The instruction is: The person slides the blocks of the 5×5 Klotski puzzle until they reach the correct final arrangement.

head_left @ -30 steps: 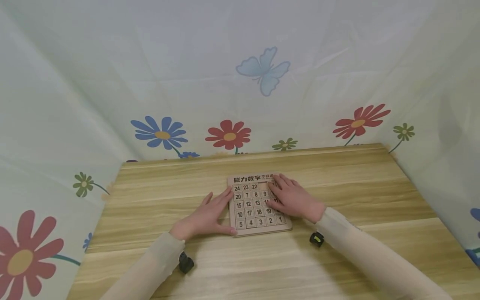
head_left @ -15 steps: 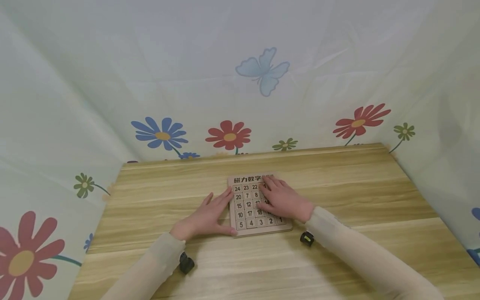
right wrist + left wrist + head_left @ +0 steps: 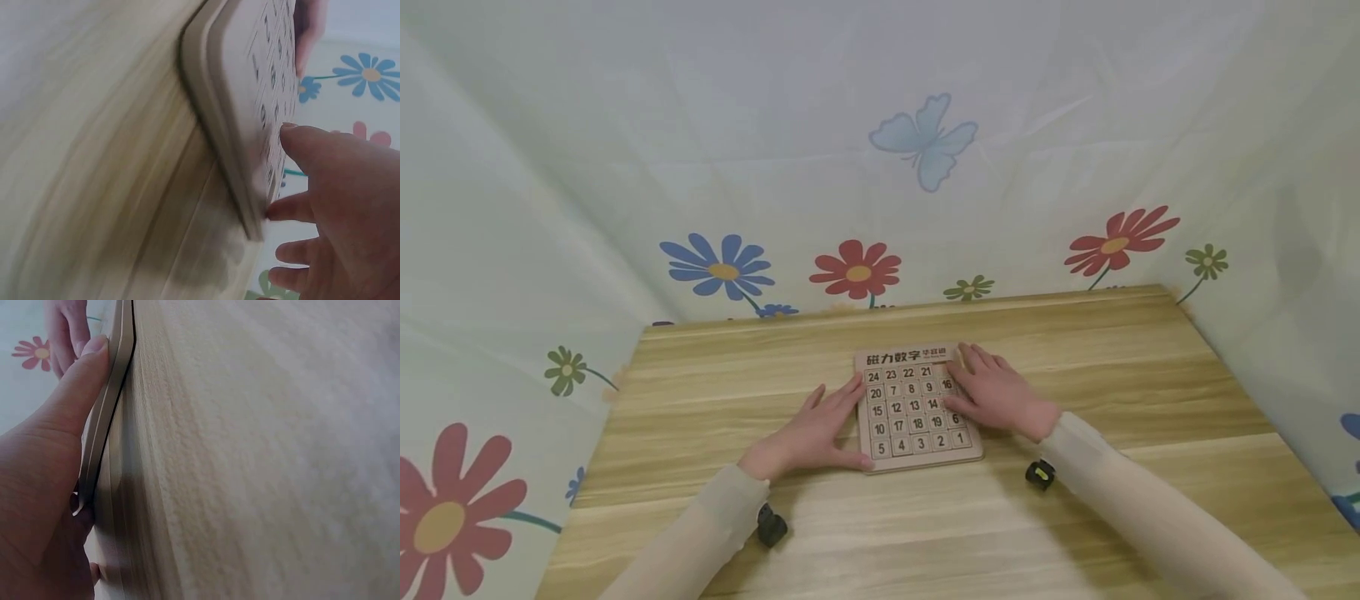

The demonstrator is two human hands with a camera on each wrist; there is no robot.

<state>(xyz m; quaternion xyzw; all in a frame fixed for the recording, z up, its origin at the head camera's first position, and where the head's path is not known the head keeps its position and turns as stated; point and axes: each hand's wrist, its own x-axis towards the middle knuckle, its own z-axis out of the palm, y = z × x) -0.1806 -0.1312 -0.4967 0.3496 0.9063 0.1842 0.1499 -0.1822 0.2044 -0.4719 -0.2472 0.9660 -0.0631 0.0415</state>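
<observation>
On a striped tan wood-grain tabletop [image 3: 895, 533], flat pale wooden tray [image 3: 925, 459] holding square black-numbered tiles [image 3: 914, 406], bare left hand [image 3: 808, 436] spread wide along one side, bare right hand [image 3: 1002, 396] pretty loose opposite, numbers [image 3: 882, 448] only legible from the head view.

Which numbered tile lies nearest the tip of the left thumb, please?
The tile marked 5, in the near left corner of the puzzle board; the thumb of the left hand ends just beside it, while the other tiles lie farther off.
</observation>
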